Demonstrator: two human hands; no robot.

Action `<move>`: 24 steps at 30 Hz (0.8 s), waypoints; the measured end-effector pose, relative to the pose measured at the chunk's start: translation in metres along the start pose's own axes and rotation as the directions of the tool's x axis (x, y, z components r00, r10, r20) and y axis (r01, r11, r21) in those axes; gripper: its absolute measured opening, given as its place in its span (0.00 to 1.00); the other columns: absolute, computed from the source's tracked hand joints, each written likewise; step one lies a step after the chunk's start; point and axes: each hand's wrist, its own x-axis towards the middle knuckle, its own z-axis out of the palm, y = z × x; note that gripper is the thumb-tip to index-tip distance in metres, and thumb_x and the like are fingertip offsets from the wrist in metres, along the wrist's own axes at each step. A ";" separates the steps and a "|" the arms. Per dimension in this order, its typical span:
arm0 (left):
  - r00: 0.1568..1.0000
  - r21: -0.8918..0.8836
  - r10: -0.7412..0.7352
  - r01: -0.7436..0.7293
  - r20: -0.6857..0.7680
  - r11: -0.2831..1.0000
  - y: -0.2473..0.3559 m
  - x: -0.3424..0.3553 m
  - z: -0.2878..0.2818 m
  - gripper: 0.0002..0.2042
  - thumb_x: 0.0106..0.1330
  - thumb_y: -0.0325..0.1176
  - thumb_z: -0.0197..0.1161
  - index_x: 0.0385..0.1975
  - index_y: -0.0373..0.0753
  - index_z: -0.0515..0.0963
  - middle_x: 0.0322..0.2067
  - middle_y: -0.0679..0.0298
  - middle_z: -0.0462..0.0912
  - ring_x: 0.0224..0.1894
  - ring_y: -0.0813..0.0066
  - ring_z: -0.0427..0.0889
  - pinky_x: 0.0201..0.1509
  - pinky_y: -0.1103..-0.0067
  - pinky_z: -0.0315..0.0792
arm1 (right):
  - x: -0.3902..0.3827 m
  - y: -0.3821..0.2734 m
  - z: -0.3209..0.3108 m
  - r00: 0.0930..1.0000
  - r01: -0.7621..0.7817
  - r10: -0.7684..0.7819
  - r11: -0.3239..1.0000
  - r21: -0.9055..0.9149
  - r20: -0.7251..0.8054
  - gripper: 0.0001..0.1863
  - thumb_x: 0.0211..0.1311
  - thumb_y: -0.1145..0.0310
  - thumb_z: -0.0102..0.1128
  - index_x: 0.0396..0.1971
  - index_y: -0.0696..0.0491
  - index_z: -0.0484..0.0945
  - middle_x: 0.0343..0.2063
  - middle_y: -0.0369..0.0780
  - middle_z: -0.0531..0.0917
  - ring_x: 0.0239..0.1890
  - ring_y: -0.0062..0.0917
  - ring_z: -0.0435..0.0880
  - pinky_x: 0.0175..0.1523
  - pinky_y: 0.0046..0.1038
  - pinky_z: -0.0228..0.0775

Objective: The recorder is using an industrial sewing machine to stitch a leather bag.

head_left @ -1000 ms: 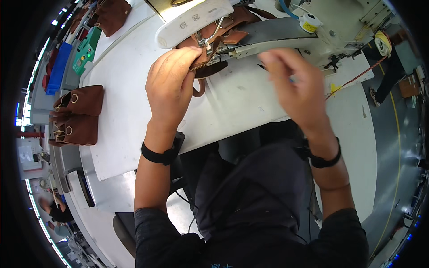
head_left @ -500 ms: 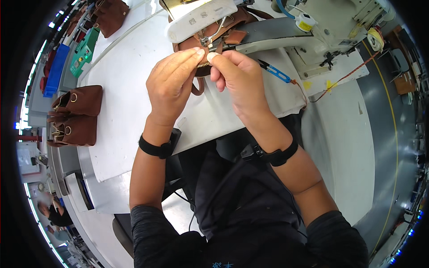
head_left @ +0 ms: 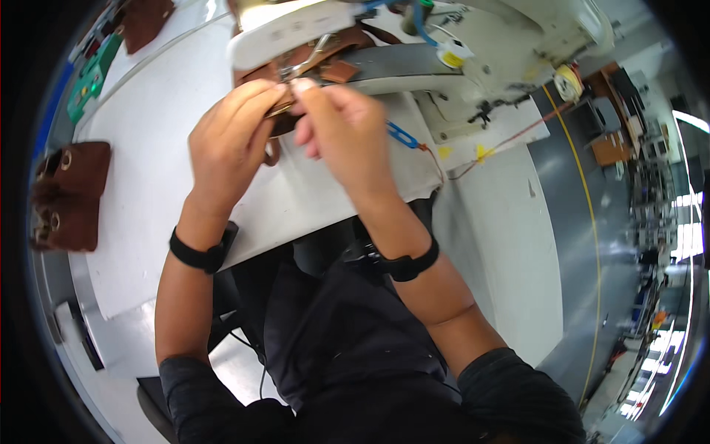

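Note:
My left hand (head_left: pixel 229 144) grips a brown leather piece with a brass zipper edge (head_left: pixel 279 109) beneath the presser foot (head_left: pixel 291 72) of a sewing machine (head_left: pixel 270 37). My right hand (head_left: pixel 344 140) meets it there, thumb and forefinger pinched on the same piece, other fingers curled. The rest of the brown bag (head_left: pixel 339 72) lies under the machine head, partly hidden, with a strap hanging below my fingers. A blue-handled tool (head_left: pixel 401 135) on a cord lies just right of my right hand.
Two brown handbags (head_left: pixel 78 196) stand at the left of the white table (head_left: pixel 140 259); another (head_left: pixel 140 22) is at top left by a green device (head_left: pixel 89 89). A thread cone (head_left: pixel 568 83) and a red cord are at right. Beyond is a floor (head_left: pixel 584 244) with a yellow line.
My right hand has moved left from over the table to pinch the piece beside my left hand, uncovering the blue tool. The whole view has shifted as the camera turned rightward.

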 end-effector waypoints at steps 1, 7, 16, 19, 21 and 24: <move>1.000 0.013 -0.012 0.012 0.010 1.000 0.002 0.000 -0.001 0.17 0.56 0.22 0.70 0.47 0.40 0.84 0.46 0.60 0.87 0.45 0.62 0.88 0.47 0.72 0.81 | 0.001 -0.003 -0.001 0.979 0.167 -0.183 0.974 -0.155 -0.091 0.12 0.72 0.63 0.63 0.39 0.58 0.80 0.18 0.35 0.82 0.17 0.12 0.74 0.23 0.20 0.65; 0.999 0.080 -0.018 0.020 -0.030 0.997 0.006 0.000 0.001 0.14 0.57 0.28 0.73 0.44 0.43 0.83 0.42 0.68 0.86 0.36 0.69 0.85 0.37 0.76 0.78 | 0.008 -0.015 -0.016 0.951 0.276 -0.308 0.874 -0.400 -0.016 0.10 0.70 0.75 0.61 0.48 0.55 0.76 0.16 0.30 0.75 0.18 0.10 0.68 0.24 0.20 0.62; 0.996 -0.008 -0.060 0.060 -0.072 0.998 0.008 0.004 0.003 0.07 0.62 0.31 0.72 0.38 0.42 0.87 0.39 0.70 0.88 0.33 0.71 0.85 0.35 0.78 0.78 | 0.019 -0.020 -0.043 0.755 0.578 -0.586 0.379 -0.723 0.296 0.21 0.59 0.72 0.69 0.53 0.47 0.82 0.30 0.36 0.75 0.29 0.28 0.77 0.36 0.31 0.74; 0.997 0.014 0.029 -0.029 -0.065 0.999 0.005 0.004 0.000 0.08 0.61 0.30 0.72 0.40 0.42 0.87 0.40 0.70 0.88 0.33 0.71 0.85 0.35 0.78 0.78 | 0.034 -0.019 -0.047 0.682 0.658 -0.637 0.321 -0.682 0.359 0.13 0.57 0.68 0.73 0.43 0.45 0.86 0.30 0.36 0.74 0.30 0.31 0.77 0.36 0.33 0.74; 0.999 0.043 0.039 -0.038 -0.031 0.998 0.004 0.003 -0.001 0.09 0.62 0.28 0.71 0.41 0.42 0.87 0.40 0.69 0.88 0.35 0.71 0.86 0.38 0.78 0.79 | 0.042 -0.020 -0.049 0.617 0.718 -0.658 0.247 -0.651 0.431 0.08 0.55 0.67 0.76 0.34 0.46 0.88 0.29 0.35 0.72 0.30 0.31 0.76 0.34 0.32 0.71; 1.000 0.040 0.014 -0.014 -0.008 0.999 0.006 0.002 -0.002 0.11 0.61 0.25 0.71 0.43 0.41 0.87 0.42 0.68 0.89 0.38 0.69 0.87 0.40 0.77 0.80 | 0.051 -0.021 -0.051 0.542 0.771 -0.679 0.167 -0.614 0.496 0.08 0.55 0.65 0.76 0.35 0.44 0.88 0.32 0.34 0.72 0.35 0.30 0.75 0.43 0.34 0.70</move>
